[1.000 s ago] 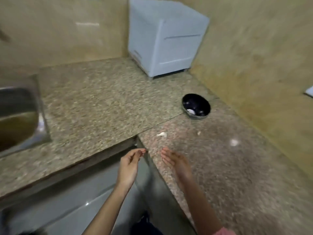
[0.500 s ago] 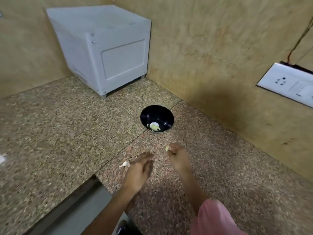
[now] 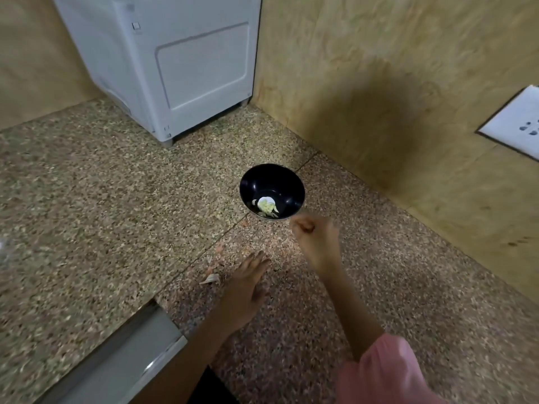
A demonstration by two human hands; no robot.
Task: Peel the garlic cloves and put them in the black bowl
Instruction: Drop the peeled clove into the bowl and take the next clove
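Few garlic cloves (image 3: 267, 206) in the black bowl (image 3: 271, 179) looked light and slick, so I'd pinch the sides; right hand (image 3: 316, 240) was curled, contents unclear, left hand (image 3: 248, 290) flat.

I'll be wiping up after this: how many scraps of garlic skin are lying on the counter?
1: a pale scrap on the counter, just left of the left hand. Smaller flecks may be lost in the speckled stone.

One black bowl (image 3: 264, 179), one peel scrap (image 3: 210, 278), perhaps two cloves (image 3: 267, 207) inside.
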